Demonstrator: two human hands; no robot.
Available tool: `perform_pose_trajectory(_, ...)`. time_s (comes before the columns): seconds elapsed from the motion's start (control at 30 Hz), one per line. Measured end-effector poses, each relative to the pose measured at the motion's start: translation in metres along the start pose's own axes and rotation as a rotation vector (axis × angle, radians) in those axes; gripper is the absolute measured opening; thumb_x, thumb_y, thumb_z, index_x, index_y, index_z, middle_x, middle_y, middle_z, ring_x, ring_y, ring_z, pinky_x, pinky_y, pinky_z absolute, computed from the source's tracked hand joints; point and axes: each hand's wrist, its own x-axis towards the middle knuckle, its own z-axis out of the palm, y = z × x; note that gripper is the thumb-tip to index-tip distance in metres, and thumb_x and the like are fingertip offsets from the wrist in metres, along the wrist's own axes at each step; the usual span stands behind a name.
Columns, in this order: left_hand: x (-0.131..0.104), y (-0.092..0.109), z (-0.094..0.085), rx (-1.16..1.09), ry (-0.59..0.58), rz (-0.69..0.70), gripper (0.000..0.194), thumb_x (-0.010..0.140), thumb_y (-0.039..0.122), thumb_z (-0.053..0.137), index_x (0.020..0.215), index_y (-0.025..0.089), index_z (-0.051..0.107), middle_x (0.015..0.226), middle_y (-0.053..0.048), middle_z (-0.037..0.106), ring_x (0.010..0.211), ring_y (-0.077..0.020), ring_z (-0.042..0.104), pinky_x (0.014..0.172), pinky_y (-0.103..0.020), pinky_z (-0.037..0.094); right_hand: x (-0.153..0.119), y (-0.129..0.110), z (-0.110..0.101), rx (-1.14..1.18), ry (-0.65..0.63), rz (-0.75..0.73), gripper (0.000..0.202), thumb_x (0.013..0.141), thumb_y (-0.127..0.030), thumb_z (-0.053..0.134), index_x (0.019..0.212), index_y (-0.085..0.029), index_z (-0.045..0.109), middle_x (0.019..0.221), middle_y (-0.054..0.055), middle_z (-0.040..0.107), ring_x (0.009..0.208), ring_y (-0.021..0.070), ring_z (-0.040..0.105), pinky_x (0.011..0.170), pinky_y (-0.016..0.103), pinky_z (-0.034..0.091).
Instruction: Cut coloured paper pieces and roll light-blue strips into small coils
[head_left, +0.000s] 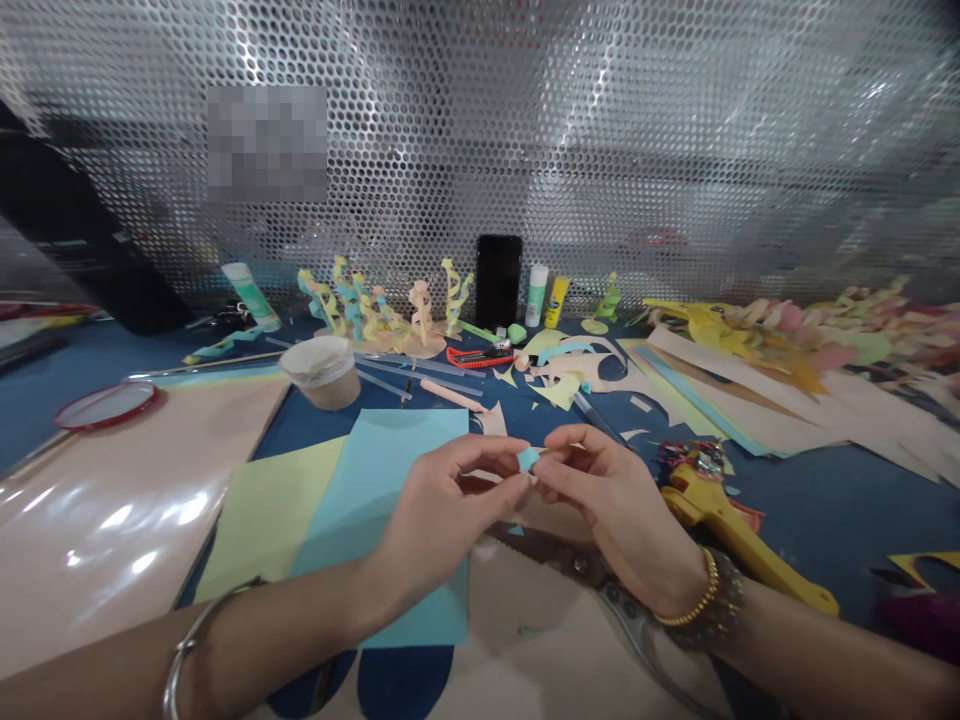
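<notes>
Your left hand (442, 510) and right hand (615, 505) meet at the middle of the table, fingertips pinched together on a small blue paper scrap (528, 459) held between them just above the work surface. Directly under your hands lies a light blue sheet (375, 480), its left edge overlapping a pale green sheet (262, 510), and a pair of scissors (592, 580) lies beneath your right wrist. Close on your right sits a yellow tool (739, 535), so room that way is tight; to your left a large glossy pink sheet (105, 510) covers the table with a red-rimmed lid (105, 405) at its far corner. Ahead there is a narrow open strip of blue tabletop (825, 500), then a paper cup (324, 370), a red cutter (480, 356), a black phone (499, 280) standing upright, glue sticks (545, 297) and curled paper figures (390, 310). A perforated metal screen (525, 120) closes off the far edge.
</notes>
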Motion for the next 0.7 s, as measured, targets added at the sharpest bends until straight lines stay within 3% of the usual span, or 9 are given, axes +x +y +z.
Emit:
perform_pose_trajectory(0.23, -0.0001, 0.0001, -0.0027, 0.055, 0.044, 0.032, 0.016, 0.075, 0.025, 0.071, 0.091, 0.023, 0.075, 0.082, -0.002, 0.072, 0.072, -0.0142, 0.066, 0.064, -0.021, 0.055, -0.0025, -0.0026, -0.0015, 0.037, -0.076, 0.004, 0.022, 0.065, -0.033, 0.081, 0.078, -0.018, 0.071, 0.068, 0.000, 0.069, 0.061, 0.0091, 0.061, 0.060, 0.021, 0.050)
perform_pose_trajectory(0.47, -0.0020, 0.0005, -0.0034, 0.096, 0.036, 0.112, 0.018, 0.076, 0.023, 0.070, 0.094, 0.025, 0.076, 0.088, -0.002, 0.073, 0.077, -0.0144, 0.066, 0.067, -0.021, 0.054, -0.0022, 0.0021, -0.0020, 0.087, -0.088, -0.005, 0.021, 0.066, -0.031, 0.081, 0.080, -0.019, 0.071, 0.068, 0.000, 0.070, 0.062, 0.0087, 0.062, 0.061, 0.020, 0.051)
perform_pose_trajectory(0.7, 0.0002, 0.0029, -0.0026, 0.038, 0.048, 0.032, 0.016, 0.078, 0.027, 0.068, 0.091, 0.024, 0.076, 0.089, -0.003, 0.075, 0.077, -0.0160, 0.068, 0.070, -0.023, 0.056, -0.0017, 0.0003, -0.0007, 0.078, -0.077, 0.004, 0.020, 0.065, -0.031, 0.081, 0.078, -0.019, 0.071, 0.067, 0.000, 0.070, 0.062, 0.0100, 0.063, 0.062, 0.023, 0.051)
